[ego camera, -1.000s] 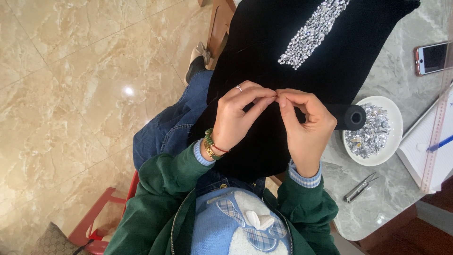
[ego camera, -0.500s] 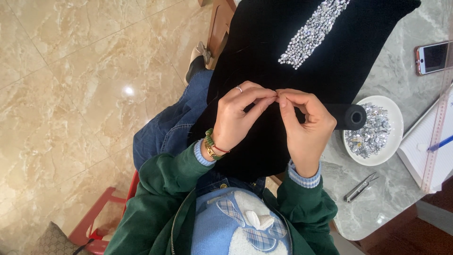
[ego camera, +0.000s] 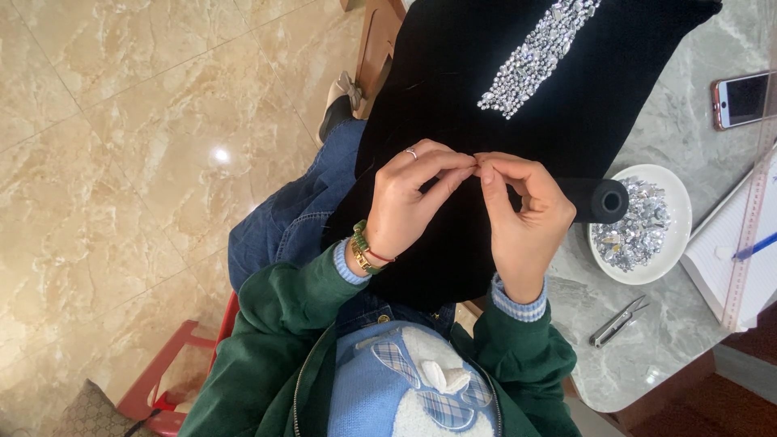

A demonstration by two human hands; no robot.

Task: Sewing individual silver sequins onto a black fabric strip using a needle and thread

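On the marble tabletop [ego camera: 647, 340] to our right lay a white dish of silver sequins [ego camera: 641, 225], a black thread spool [ego camera: 600, 201], small snips [ego camera: 617, 321], a phone [ego camera: 743, 98] and a notebook [ego camera: 732, 259]. The black velvet cloth [ego camera: 453, 97], bearing a sequined strip [ego camera: 538, 53], draped over our lap. Our left hand [ego camera: 413, 202] and right hand [ego camera: 522, 214] met fingertip to fingertip, both pinched shut above the cloth; what they pinched was too small to tell.

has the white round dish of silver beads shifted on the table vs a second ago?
No. The white round dish of silver beads sits at the same spot beside the black thread spool on the grey marble table.
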